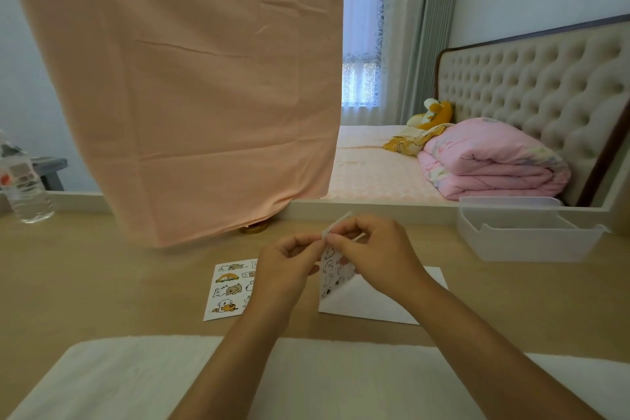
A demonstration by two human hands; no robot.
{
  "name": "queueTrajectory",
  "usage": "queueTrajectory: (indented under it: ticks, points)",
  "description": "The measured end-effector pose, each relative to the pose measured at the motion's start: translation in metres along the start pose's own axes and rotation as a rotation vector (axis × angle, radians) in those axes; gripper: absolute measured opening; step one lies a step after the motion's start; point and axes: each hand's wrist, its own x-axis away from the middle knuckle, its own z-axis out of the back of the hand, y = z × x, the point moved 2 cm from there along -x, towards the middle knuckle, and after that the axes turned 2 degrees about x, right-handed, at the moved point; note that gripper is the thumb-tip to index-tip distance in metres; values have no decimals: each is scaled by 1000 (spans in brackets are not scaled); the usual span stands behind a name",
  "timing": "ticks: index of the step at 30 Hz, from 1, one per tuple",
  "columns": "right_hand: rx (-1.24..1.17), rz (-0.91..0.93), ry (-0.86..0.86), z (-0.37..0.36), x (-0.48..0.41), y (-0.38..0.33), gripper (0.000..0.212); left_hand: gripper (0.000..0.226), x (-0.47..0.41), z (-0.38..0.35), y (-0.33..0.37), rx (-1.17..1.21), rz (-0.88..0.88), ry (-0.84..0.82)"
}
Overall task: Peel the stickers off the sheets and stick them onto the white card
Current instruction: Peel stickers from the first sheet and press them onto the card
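Both hands hold a sticker sheet [332, 271] with small animal drawings upright above the wooden table. My left hand [284, 269] pinches its left edge near the top. My right hand [371, 254] pinches its bent upper corner with curled fingers. Beneath the held sheet lies the white card [371, 303], flat on the table and partly hidden by my right wrist. A second sticker sheet [228, 288] with brown and yellow animal stickers lies flat to the left, its right edge behind my left hand.
A peach cloth [191, 89] hangs down to the table behind the hands, with a gold lid [254, 228] at its hem. A white plastic tray [525, 232] stands at the right, a water bottle [24, 187] at the far left. A white towel [129, 378] covers the near edge.
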Motion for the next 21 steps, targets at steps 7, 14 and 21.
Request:
queueTrajectory:
  ticks: [7, 14, 21]
  points:
    - [70, -35, 2, 0, 0, 3, 11, 8, -1, -2, -3, 27, 29, 8]
    - [212, 36, 6, -4, 2, 5, 8, 9, -3, 0, -3, 30, 64, 37]
    - [26, -139, 31, -6, -1, 9, 13, 19, -6, 3, -4, 43, 21, 84]
